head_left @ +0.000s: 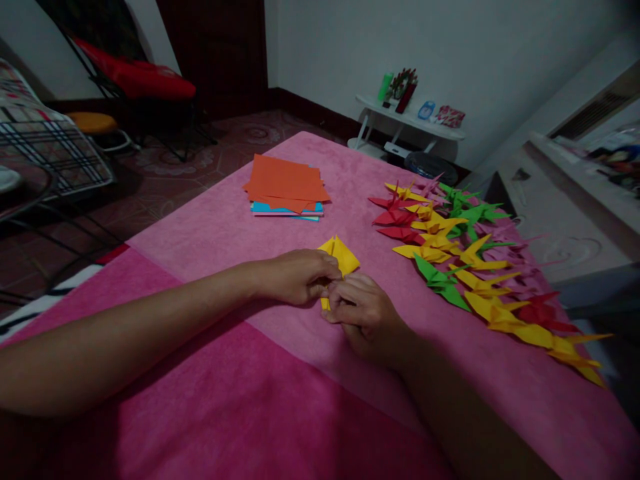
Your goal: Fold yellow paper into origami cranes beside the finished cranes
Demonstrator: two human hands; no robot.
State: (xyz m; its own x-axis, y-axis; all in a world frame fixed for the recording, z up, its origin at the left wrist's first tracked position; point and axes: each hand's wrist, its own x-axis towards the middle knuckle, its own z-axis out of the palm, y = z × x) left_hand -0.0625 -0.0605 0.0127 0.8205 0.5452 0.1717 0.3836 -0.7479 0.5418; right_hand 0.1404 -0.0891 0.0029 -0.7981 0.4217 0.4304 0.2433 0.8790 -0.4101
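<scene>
A partly folded piece of yellow origami paper (343, 255) is between my hands, low over the pink cloth. Its wide pointed end faces away from me, and a narrow strip shows below my fingers. My left hand (303, 275) grips it from the left with curled fingers. From the right, my right hand (367, 313) pinches the lower, narrow part, thumb and fingers closed. The fingers of both hands meet over the paper and hide its middle.
Rows of folded paper cranes (440, 233) in red, yellow, green and pink lie along the table's right side. A stack of square paper (285, 180), orange on top, lies farther back. Pink cloth (200, 227) covers the table. A white shelf (410, 120) stands by the wall.
</scene>
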